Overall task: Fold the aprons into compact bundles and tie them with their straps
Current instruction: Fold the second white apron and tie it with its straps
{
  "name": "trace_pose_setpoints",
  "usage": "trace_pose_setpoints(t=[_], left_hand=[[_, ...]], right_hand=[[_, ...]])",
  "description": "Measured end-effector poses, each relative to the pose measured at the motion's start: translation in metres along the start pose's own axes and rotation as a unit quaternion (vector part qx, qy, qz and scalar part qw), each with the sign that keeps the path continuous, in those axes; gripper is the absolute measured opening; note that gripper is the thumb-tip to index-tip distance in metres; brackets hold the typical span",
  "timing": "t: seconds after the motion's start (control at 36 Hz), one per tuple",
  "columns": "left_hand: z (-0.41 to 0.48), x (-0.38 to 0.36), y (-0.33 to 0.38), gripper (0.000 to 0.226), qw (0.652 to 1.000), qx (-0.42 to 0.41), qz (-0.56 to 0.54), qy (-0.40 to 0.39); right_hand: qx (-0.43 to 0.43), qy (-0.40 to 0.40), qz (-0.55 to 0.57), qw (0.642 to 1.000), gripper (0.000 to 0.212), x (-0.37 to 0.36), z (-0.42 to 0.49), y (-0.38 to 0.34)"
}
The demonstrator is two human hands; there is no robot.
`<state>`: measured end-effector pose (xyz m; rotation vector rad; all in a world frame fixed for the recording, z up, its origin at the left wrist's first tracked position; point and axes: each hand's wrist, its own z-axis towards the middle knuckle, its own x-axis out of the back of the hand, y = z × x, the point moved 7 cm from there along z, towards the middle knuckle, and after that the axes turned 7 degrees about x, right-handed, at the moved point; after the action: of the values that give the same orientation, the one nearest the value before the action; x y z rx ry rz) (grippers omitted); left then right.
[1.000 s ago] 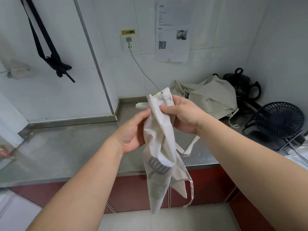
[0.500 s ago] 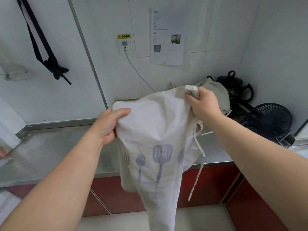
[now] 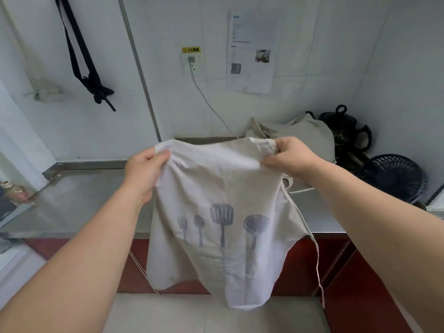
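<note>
**Apron held open by top corners, ready to lay down for folding**

Left hand and right hand each grip a top corner of the pale apron. The fingers of both are curled tight round bunched cloth, nothing else in them. The apron hangs in the air just in front of the steel bench, its lower part down over the red cabinet front, utensil print facing the wearer. One strap dangles loose off the right side toward the floor. I can't make out the left strap. A cloth heap, likely more aprons, sits at the back right of the bench, near a black pot and a small fan.

Step in hand, as I read it: spreading the apron before the first fold.

To do it well:
- Hold the top edge level and taut so the body hangs without twists.
- Lay it flat on bare bench, away from the heap.
- Leave both straps out to the sides, not trapped inside the folds.
- Fold narrow first, then roll or fold up toward the strap end so the strap has length left for tying.

Risk: the dangling strap snagging or getting folded in.
</note>
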<state>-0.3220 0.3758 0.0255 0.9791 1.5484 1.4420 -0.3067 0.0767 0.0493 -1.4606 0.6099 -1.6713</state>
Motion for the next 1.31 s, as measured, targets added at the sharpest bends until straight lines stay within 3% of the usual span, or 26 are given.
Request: trace_pose_setpoints(t=[0.08,0.11,0.17,0.19,0.25,0.33,0.47,0.61,0.67,0.75,0.86,0.97,1.11,1.31], left_hand=[[-0.006,-0.002,0.013,0.038,0.996,-0.025,-0.074,-0.045],[-0.010,-0.004,0.013,0.037,0.996,-0.025,-0.060,-0.058],[-0.015,-0.011,0.004,0.026,0.991,-0.017,0.097,-0.088],[-0.021,-0.013,-0.005,0.019,0.971,-0.021,0.214,-0.100],[-0.022,-0.011,-0.015,0.012,0.933,-0.082,0.350,-0.033],[-0.032,0.002,-0.003,0.003,0.931,-0.178,0.291,0.131],[-0.044,-0.015,-0.003,0.016,0.887,-0.212,0.398,0.100],[-0.048,-0.031,0.015,0.008,0.884,-0.231,0.398,0.082],[-0.047,-0.035,0.021,0.007,0.898,-0.208,0.381,0.076],[-0.040,-0.039,0.026,0.005,0.948,-0.153,0.273,0.063],[-0.023,-0.045,0.031,0.031,0.983,-0.122,0.126,0.051],[0.004,-0.042,0.032,0.026,0.989,-0.120,0.071,0.042],[0.040,-0.052,0.033,0.042,0.994,-0.108,-0.010,-0.001],[0.118,-0.070,-0.001,0.047,0.996,-0.073,-0.052,-0.010]], right_hand=[[0.096,0.169,-0.053,0.980,0.010,0.025,-0.003,-0.020],[0.112,0.192,-0.057,0.973,0.011,0.029,-0.004,-0.022],[0.091,0.148,-0.107,0.979,0.031,0.022,-0.002,-0.015],[0.070,0.105,-0.166,0.978,0.040,0.014,-0.005,-0.008],[0.052,0.078,-0.237,0.967,0.037,0.004,-0.009,0.003],[0.048,0.108,-0.241,0.963,0.027,0.002,-0.012,0.007],[-0.001,0.083,-0.304,0.949,0.012,0.006,-0.014,0.014],[-0.013,0.099,-0.247,0.964,0.020,0.019,-0.008,0.016],[-0.010,0.109,-0.217,0.970,0.019,0.023,-0.006,0.013],[-0.001,0.128,-0.139,0.982,0.018,0.027,-0.004,0.005],[-0.008,0.153,0.056,0.987,0.017,0.027,0.007,0.000],[0.012,0.180,0.067,0.981,0.026,0.029,0.020,-0.004],[0.060,0.174,0.041,0.982,0.016,0.021,0.050,-0.005],[0.059,0.161,0.014,0.985,0.032,-0.003,0.114,0.022]])
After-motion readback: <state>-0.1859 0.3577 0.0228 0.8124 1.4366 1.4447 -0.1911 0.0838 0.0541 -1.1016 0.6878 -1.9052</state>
